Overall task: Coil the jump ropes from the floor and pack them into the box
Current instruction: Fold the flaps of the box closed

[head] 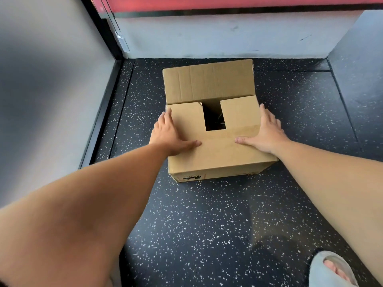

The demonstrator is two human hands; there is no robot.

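Holds cardboard box at 12 o'clock on floor: left hand at 9 o'clock, right hand at 3 o'clock, fingers straight, flat against sides. Shows no jump ropes on floor; presumably packed inside. Leaves far flap unclosed.

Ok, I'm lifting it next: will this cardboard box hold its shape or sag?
Probably holds: the cardboard box shows square edges under the left hand and right hand. The top may give, since its flaps leave an open gap. Unlikely to tip: it sits flat on the speckled floor.
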